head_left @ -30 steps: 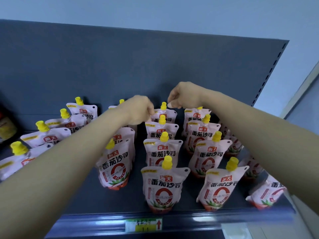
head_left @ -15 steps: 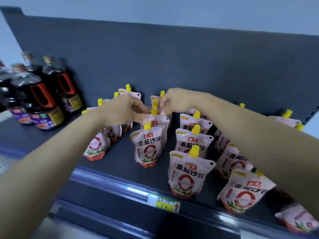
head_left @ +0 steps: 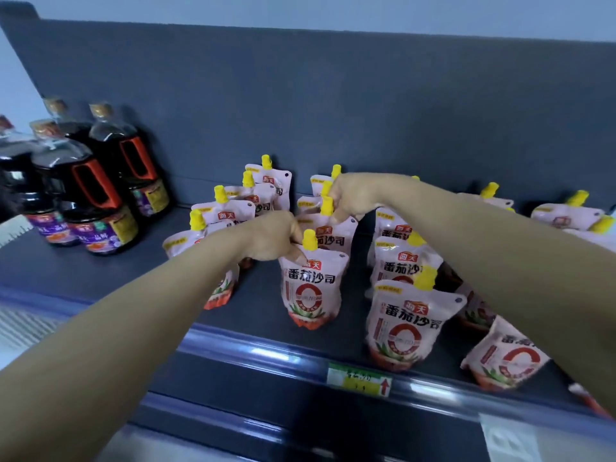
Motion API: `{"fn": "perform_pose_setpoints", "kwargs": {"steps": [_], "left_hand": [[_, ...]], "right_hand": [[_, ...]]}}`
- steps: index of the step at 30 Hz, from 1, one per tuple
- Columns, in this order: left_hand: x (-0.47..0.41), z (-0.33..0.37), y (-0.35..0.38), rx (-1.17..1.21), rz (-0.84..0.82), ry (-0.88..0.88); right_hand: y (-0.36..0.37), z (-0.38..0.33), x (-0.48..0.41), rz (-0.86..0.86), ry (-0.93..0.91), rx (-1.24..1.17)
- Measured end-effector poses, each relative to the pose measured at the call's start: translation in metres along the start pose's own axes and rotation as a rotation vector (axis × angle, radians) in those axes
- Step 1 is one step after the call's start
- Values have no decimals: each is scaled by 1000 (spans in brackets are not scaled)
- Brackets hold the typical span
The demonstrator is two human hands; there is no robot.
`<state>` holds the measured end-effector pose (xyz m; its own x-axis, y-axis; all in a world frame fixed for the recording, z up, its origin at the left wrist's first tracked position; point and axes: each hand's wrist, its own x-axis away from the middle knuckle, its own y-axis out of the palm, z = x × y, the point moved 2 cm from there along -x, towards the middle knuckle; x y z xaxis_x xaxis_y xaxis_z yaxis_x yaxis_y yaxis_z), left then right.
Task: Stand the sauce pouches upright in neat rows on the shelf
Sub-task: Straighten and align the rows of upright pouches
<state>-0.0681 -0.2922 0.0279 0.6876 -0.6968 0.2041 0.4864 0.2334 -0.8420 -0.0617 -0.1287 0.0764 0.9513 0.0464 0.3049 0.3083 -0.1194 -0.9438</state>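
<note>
The sauce pouches (head_left: 405, 325) stand in rows on the dark shelf (head_left: 263, 305), across the middle and right of the frame. Your left hand (head_left: 273, 238) pinches the top corner of the front centre pouch (head_left: 311, 288), beside its yellow cap (head_left: 309, 238). Your right hand (head_left: 353, 195) grips the top of the pouch behind it (head_left: 333, 233). Dark sauce bottles (head_left: 96, 201) stand at the left. A price tag (head_left: 360, 378) sits on the front rail, lower centre.

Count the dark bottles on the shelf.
4: front-left bottle, front-right bottle, rear-left bottle, rear-right bottle, all at the shelf's left end. Others may sit beyond the frame edge.
</note>
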Motion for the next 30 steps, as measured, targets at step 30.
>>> {"fn": "perform_pose_setpoints", "kwargs": {"steps": [30], "left_hand": [[36, -20, -16, 44, -272, 262]], "right_hand": [[10, -23, 2, -14, 227, -98]]}}
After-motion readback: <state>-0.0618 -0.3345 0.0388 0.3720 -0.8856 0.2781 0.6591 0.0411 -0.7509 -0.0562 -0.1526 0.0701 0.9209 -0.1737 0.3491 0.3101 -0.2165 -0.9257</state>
